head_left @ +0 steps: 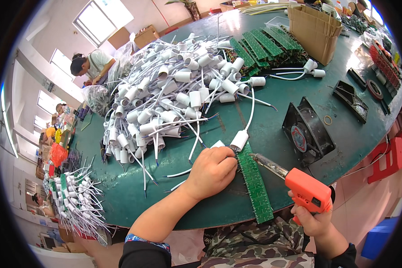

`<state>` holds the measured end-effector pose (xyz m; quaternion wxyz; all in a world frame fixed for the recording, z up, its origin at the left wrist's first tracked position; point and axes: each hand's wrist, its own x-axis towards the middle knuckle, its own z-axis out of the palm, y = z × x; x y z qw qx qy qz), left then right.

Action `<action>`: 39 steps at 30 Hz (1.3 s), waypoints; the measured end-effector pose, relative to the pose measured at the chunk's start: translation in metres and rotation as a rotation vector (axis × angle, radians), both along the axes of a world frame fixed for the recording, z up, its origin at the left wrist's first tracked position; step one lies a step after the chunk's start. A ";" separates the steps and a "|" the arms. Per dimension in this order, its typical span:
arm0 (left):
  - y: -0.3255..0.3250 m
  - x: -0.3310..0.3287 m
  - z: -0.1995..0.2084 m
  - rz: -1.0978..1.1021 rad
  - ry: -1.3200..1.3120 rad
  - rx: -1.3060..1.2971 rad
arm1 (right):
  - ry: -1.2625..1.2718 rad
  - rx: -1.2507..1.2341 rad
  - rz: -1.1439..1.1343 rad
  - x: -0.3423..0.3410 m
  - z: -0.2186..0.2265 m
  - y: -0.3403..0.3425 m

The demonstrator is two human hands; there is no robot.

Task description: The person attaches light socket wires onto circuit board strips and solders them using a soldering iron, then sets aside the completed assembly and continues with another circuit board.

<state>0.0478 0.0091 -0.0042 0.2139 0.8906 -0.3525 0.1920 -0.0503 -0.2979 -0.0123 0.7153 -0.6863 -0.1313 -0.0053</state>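
A narrow green circuit board strip (255, 187) lies on the table in front of me, reaching to its near edge. My left hand (213, 172) is closed at the strip's far end, its fingertips pinched on thin wires, partly hidden. Right beside those fingertips is a white lamp socket (239, 140) with a white cable running away from it. My right hand (311, 219) grips an orange soldering gun (308, 190). The gun's metal tip (255, 156) points left, at the far end of the strip, close to the left fingertips; whether it touches I cannot tell.
A big heap of white cabled sockets (165, 98) covers the table's far left. Behind are stacked green boards (265, 44) and a cardboard box (315, 31). At right stand a black fan (306, 131) and a black tray (350, 100). Another person (94, 67) works beyond.
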 end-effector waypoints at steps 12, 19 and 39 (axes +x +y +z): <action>-0.006 0.001 -0.010 0.069 -0.129 -0.006 | 0.042 0.003 0.056 0.002 -0.007 0.003; -0.005 0.002 -0.008 0.050 -0.132 -0.002 | 0.109 -0.027 0.063 0.001 -0.009 0.005; -0.004 0.001 -0.010 0.047 -0.138 0.025 | -0.026 -0.049 0.046 0.004 -0.011 0.016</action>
